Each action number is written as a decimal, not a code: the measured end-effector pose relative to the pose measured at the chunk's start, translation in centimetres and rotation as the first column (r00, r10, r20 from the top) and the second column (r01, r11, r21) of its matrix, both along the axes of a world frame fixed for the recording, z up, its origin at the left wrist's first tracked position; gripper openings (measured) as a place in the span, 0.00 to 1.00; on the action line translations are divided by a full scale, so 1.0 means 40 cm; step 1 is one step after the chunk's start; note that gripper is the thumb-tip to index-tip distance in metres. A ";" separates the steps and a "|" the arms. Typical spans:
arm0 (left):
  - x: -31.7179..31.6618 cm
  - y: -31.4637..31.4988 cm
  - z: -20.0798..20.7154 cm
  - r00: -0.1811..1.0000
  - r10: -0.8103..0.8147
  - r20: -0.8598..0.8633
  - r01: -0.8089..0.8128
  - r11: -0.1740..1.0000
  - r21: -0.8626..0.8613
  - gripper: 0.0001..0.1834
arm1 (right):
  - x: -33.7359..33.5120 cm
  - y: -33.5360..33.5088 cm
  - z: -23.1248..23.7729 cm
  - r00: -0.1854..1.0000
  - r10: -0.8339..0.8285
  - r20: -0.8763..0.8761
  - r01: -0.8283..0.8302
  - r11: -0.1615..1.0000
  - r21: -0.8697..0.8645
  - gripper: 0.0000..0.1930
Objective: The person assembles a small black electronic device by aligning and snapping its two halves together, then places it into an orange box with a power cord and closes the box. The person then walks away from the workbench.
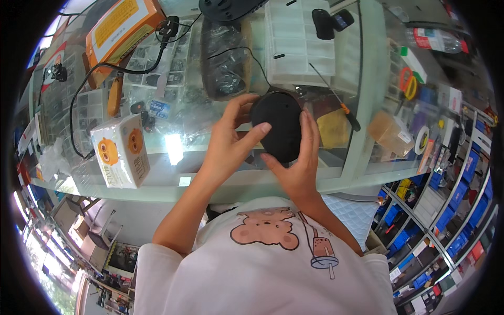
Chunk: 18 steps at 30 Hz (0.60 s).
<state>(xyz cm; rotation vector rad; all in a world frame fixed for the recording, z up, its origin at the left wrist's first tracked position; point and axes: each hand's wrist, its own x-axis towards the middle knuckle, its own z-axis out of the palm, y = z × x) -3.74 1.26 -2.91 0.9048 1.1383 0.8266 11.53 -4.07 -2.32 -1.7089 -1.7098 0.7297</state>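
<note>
Both hands hold a smooth black oval object, a rounded casing [281,131], just above the glass counter's near side. My left hand [228,142] closes on its left side, thumb laid across the face and fingers behind the upper edge. Along the right side and lower edge, my right hand [298,165] grips it, fingers straight and thumb at the bottom. A thin black wire [254,58] runs down toward its top; whether they join I cannot tell. To the right lies a screwdriver [347,113] with a black and orange handle, beside a yellow flat piece [334,129].
A white compartment tray [299,71] lies beyond my hands, with black parts [324,25] on it. Left are a tissue pack [121,152], a black cable [107,65] and an orange box [123,34]. Scissors [407,84] and a bottle [436,40] are at right.
</note>
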 end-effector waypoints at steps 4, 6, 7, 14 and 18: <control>0.004 -0.007 -0.002 0.997 0.014 0.073 -0.010 0.998 -0.055 0.27 | -0.001 -0.008 -0.003 0.999 0.024 -0.026 -0.023 0.999 0.041 0.49; 0.008 -0.013 -0.006 0.994 0.032 0.108 -0.026 0.998 -0.058 0.27 | 0.000 -0.012 -0.004 0.999 0.026 -0.040 -0.024 0.999 0.049 0.48; 0.011 -0.017 -0.009 0.991 0.040 0.128 -0.033 0.998 -0.051 0.28 | 0.001 -0.014 -0.006 0.999 0.024 -0.048 -0.022 0.998 0.051 0.48; 0.055 -0.028 0.004 0.964 0.157 0.216 -0.113 0.973 -0.203 0.31 | 0.003 -0.027 -0.012 0.998 0.029 -0.059 -0.024 0.996 0.083 0.50; 0.058 -0.027 0.028 0.871 0.333 0.360 -0.217 0.920 -0.327 0.30 | 0.013 -0.020 0.014 0.983 0.047 -0.178 -0.020 0.989 0.149 0.50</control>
